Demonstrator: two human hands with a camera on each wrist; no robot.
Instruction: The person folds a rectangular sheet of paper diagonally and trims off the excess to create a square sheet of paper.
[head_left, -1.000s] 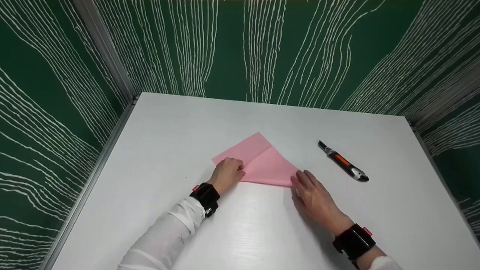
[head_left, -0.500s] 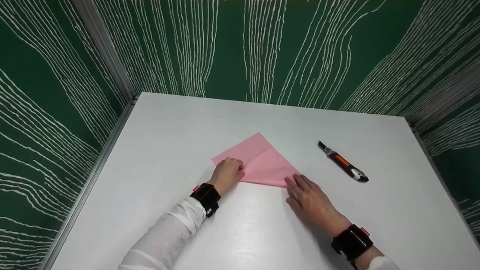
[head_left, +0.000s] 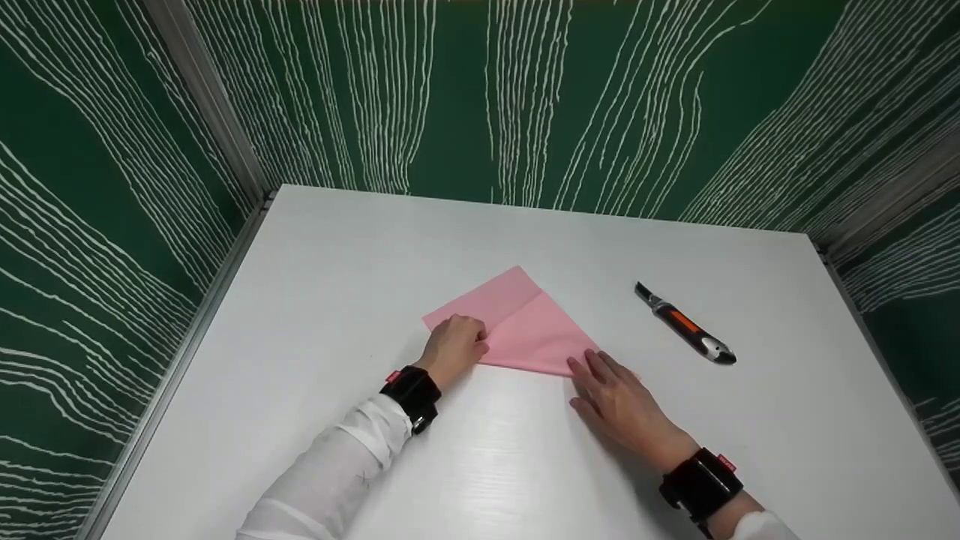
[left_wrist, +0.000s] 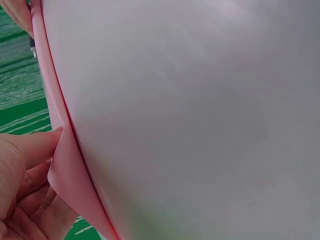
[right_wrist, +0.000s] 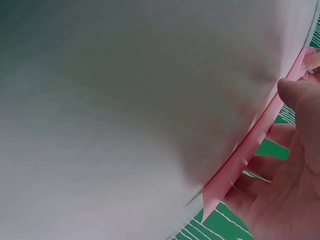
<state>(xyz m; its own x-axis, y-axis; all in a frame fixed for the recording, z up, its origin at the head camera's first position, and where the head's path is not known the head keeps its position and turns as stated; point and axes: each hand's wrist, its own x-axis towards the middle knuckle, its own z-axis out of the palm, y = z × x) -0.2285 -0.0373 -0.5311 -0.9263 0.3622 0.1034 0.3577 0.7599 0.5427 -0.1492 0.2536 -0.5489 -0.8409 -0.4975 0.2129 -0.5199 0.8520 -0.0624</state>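
Note:
A folded sheet of pink paper (head_left: 544, 334) lies on the white table, with a crease running across it and its folded edge facing me. My left hand (head_left: 454, 345) holds it at the left with curled fingers. In the left wrist view, a corner flap of the paper (left_wrist: 75, 182) lifts between thumb and fingers. At the right end of the folded edge, my right hand (head_left: 622, 405) rests its extended fingers on the paper. The right wrist view has those fingers (right_wrist: 260, 167) spread along the pink strip, the thumb beside its near edge. The paper's right corner is mostly hidden under that hand.
A utility knife (head_left: 686, 322) with a black and orange handle lies right of the paper, its blade end pointing away to the left. Green walls (head_left: 457, 97) with white wavy lines stand behind the white table (head_left: 352, 255) and at both sides.
My right hand has slid a little left and nearer to me along the folded edge, and the paper's right part lies flatter. The left hand stays in place.

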